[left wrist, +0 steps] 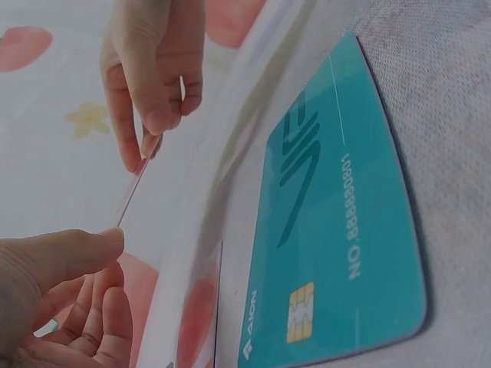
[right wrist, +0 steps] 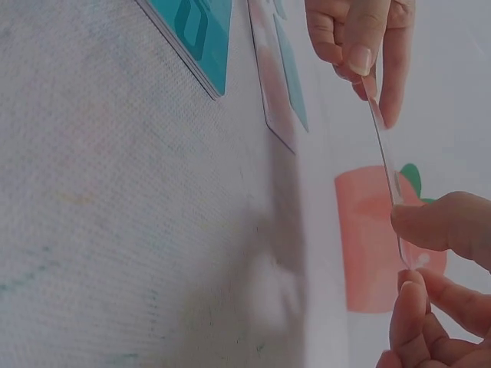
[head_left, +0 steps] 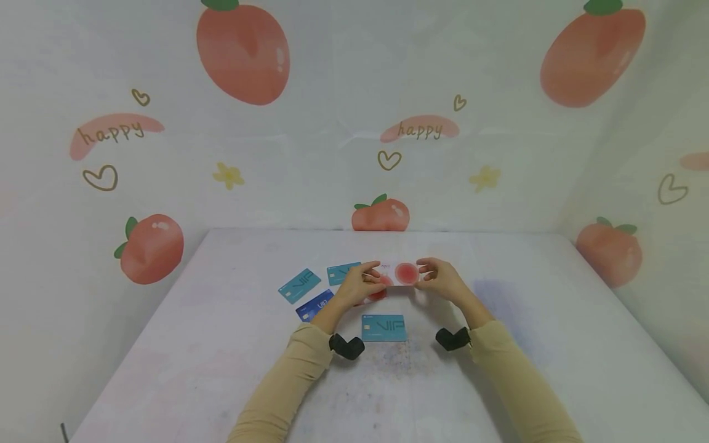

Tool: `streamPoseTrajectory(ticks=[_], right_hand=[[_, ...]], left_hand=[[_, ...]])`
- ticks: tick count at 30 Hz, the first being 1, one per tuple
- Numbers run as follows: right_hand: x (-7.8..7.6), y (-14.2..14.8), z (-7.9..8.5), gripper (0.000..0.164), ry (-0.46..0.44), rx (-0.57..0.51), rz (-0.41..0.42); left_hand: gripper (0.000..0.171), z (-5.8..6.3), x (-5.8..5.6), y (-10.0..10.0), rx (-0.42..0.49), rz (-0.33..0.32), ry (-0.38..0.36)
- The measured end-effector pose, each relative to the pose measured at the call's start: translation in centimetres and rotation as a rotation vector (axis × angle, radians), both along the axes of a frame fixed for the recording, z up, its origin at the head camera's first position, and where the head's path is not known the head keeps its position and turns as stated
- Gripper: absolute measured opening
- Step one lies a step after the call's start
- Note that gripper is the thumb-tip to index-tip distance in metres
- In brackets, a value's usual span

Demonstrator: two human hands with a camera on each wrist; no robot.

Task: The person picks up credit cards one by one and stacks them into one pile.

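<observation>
A white card with red circles (head_left: 406,274) is held up between the two hands, tilted off the table. My left hand (head_left: 360,284) pinches its left end between thumb and fingers. At the opposite end, my right hand (head_left: 441,278) pinches the card too. Edge-on, the same card (right wrist: 386,153) looks thin in the right wrist view. Below the hands lies a teal VIP card (head_left: 383,328), whose layered edge shows in the right wrist view. Another red-and-white card (head_left: 378,296) lies on the table, partly hidden by the left hand.
To the left, a teal VIP card (head_left: 299,285) and a blue VIP card (head_left: 314,306) lie on the pale cloth-covered table (head_left: 183,344). A further teal card (head_left: 340,273) sits behind the left hand. A fruit-print backdrop (head_left: 321,154) rises at the table's back.
</observation>
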State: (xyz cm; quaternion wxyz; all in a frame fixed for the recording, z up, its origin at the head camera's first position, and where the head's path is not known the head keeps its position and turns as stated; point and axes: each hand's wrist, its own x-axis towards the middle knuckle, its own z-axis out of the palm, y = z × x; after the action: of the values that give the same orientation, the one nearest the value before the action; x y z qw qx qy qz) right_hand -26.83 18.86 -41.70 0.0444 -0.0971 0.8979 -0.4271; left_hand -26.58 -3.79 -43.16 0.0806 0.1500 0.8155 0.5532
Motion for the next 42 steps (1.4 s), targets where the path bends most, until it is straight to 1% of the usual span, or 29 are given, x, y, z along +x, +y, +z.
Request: streamPoseTrajectory(ticks=[1, 2, 4, 10, 19, 22, 26, 30, 37, 42], right_hand=[[0.0, 0.0, 0.0, 0.053, 0.004, 0.0, 0.007], [0.0, 0.0, -0.1, 0.053, 0.008, -0.004, 0.014], [0.0, 0.1, -0.1, 0.053, 0.02, -0.006, 0.028], [0.3, 0.2, 0.0, 0.053, 0.057, -0.009, 0.073], [0.7, 0.2, 0.2, 0.053, 0.108, -0.025, 0.139], [0.8, 0.1, 0.1, 0.053, 0.117, -0.02, 0.143], [1.0, 0.0, 0.1, 0.052, 0.141, -0.021, 0.158], [1.3, -0.1, 0.2, 0.051, 0.163, -0.026, 0.176], [1.7, -0.3, 0.3, 0.052, 0.153, -0.028, 0.18], [1.7, -0.4, 0.1, 0.052, 0.148, -0.016, 0.18]], left_hand=[[0.058, 0.1, 0.1, -0.1, -0.005, -0.002, 0.0], [0.058, -0.4, -0.2, -0.2, -0.007, -0.002, 0.005], [0.058, -0.1, -0.1, -0.4, -0.013, -0.005, 0.009], [0.057, 0.1, 0.3, -0.8, -0.013, 0.003, -0.012], [0.055, 0.0, 0.6, -1.4, -0.018, 0.014, -0.039], [0.055, 0.1, 0.8, -1.6, -0.016, 0.007, -0.04], [0.055, 0.2, 1.1, -2.0, -0.024, -0.006, -0.012], [0.055, 0.2, 1.4, -2.2, -0.026, -0.012, -0.005], [0.055, 0.3, 1.8, -2.7, -0.028, -0.024, 0.007], [0.055, 0.3, 1.9, -3.1, -0.044, -0.026, 0.015]])
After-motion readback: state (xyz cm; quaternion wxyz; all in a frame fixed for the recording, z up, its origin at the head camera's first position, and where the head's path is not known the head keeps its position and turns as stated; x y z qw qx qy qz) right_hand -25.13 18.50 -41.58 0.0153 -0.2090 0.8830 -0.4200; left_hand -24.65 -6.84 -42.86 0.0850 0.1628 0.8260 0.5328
